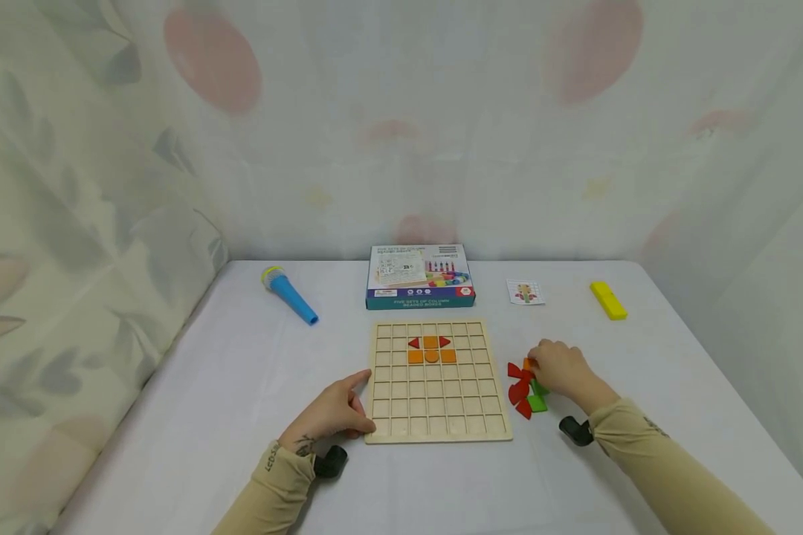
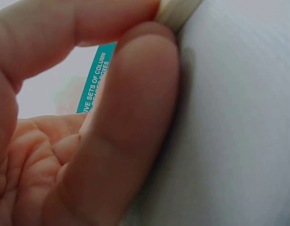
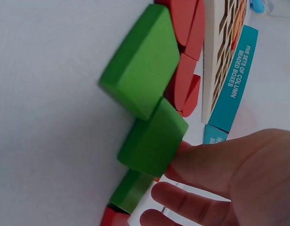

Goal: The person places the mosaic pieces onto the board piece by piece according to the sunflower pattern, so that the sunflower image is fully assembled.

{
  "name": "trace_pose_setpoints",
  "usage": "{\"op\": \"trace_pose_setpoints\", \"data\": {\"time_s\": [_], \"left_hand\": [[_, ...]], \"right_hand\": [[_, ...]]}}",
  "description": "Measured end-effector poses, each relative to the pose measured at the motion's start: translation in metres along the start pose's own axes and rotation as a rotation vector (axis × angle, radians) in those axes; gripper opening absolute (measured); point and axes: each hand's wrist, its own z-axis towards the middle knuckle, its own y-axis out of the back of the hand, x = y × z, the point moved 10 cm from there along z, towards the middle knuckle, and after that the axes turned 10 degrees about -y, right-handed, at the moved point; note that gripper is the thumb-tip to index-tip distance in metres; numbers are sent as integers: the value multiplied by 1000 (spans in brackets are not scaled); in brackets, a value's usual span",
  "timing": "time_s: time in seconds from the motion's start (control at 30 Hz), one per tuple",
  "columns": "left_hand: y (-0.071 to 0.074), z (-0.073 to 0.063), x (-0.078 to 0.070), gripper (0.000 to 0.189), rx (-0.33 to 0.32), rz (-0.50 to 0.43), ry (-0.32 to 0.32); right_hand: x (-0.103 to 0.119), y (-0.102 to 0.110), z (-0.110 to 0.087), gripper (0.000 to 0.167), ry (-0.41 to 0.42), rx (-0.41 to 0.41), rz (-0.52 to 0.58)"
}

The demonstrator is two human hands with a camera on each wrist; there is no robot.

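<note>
A pale wooden grid board point(image 1: 436, 409) lies mid-table. In its upper cells sit orange squares point(image 1: 430, 342), an orange disc point(image 1: 431, 357) and two red triangles point(image 1: 413, 343). My left hand point(image 1: 331, 410) touches the board's left edge with spread thumb and finger; in the left wrist view the thumb point(image 2: 140, 94) hides much. Right of the board, my right hand point(image 1: 562, 368) pinches an orange block point(image 1: 527, 364) at a pile's far end, its shape mostly hidden. Red curved pieces point(image 1: 518, 391) and green blocks point(image 1: 537, 403) lie beside the fingers; the right wrist view shows green blocks point(image 3: 147, 61) close up.
Behind the board stands a flat box point(image 1: 420, 279) with a teal front. A blue toy microphone point(image 1: 293, 296) lies at the back left. On the right are a small picture card point(image 1: 525, 292) and a yellow block point(image 1: 608, 300). Curtains hang behind the table.
</note>
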Motion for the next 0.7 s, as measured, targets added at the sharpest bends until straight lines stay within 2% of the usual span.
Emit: {"op": "trace_pose_setpoints", "data": {"time_s": [0.37,0.53,0.7], "left_hand": [[0,0,-1,99,-10,8,7],[0,0,0,99,-6,3,1],[0,0,0,99,-5,-11,-4]], "right_hand": [[-7,-4,5,10,-72,65,160],[1,10,4,8,-40,33,193],[23,27,7,6,-9,14,289]]}}
